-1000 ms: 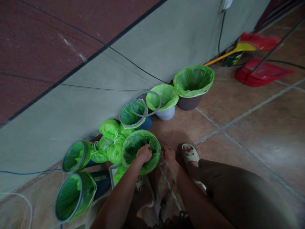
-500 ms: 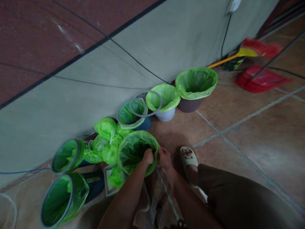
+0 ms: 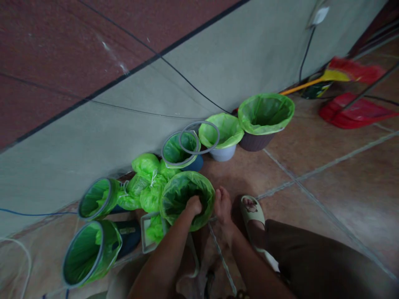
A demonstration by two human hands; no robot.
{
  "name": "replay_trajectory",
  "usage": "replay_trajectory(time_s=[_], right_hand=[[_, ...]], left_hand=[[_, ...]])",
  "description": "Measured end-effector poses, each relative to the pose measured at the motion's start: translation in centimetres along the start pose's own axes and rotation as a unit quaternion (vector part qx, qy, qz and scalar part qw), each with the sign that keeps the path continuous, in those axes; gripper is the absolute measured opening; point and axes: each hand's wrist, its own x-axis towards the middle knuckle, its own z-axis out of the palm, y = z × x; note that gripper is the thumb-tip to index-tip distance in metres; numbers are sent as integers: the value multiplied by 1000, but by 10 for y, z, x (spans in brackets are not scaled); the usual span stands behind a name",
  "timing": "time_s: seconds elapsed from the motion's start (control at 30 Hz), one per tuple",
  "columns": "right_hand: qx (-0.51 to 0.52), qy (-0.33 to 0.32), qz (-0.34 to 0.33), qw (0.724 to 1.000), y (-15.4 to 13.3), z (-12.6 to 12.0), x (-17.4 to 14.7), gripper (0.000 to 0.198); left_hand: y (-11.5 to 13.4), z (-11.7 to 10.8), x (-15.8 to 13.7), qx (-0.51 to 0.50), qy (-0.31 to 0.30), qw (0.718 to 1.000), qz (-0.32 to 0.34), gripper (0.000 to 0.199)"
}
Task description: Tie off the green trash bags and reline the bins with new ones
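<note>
A bin with a green plastic liner (image 3: 177,182) stands on the floor in front of me, its mouth facing up. My left hand (image 3: 195,204) reaches inside it, fingers curled; whatever they may hold is hidden. Just outside the right rim is my right hand (image 3: 222,203), with its fingers stretched out along the liner. Several green bags, some knotted with white ties (image 3: 151,193), crowd against the bin's left side. Beside it at lower left sits a small grey-white tray (image 3: 144,234) with crumpled green plastic (image 3: 155,229) inside.
Along the wall stand a lined blue bin (image 3: 192,162) bearing a loose grey ring (image 3: 218,143), a lined pale bin (image 3: 222,153) and a lined dark bin (image 3: 257,141). Two dark blue lined bins (image 3: 101,245) (image 3: 109,199) lean or lie at left. A red dustpan (image 3: 352,112) and broom (image 3: 336,76) are far right.
My right hand has let go of the rim and straightened its fingers outside the bin. My left hand stays inside, a little away from the right wall. The whole view has shifted slightly.
</note>
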Motion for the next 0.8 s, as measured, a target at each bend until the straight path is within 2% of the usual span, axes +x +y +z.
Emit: replay_trajectory(time_s=[0.07,0.13,0.27,0.37,0.47,0.63,0.73,0.8], right_hand=[[-39,-3,-55,998,-5,6,6,64],[-61,-22,-82,995,-6,16,10,60],[-83,-57,-86,991,1,33,12,53],[-95,-80,-93,988,5,37,10,53],[-112,-84,-62,988,5,38,9,58],[-126,-106,-11,986,4,29,9,64],[-134,-95,-70,984,-4,15,18,78],[-150,-71,-130,978,-15,10,31,77]], left_hand=[[-1,-7,-6,29,26,999,-6,32],[0,-12,-12,46,44,998,-4,37],[1,-15,-22,59,39,997,20,32],[-1,-27,-28,59,40,997,43,27],[-5,-51,-34,59,52,996,52,24],[-9,-100,-56,65,81,994,26,30],[-11,-121,-74,61,107,992,32,34],[-13,-128,-85,46,128,990,48,34]])
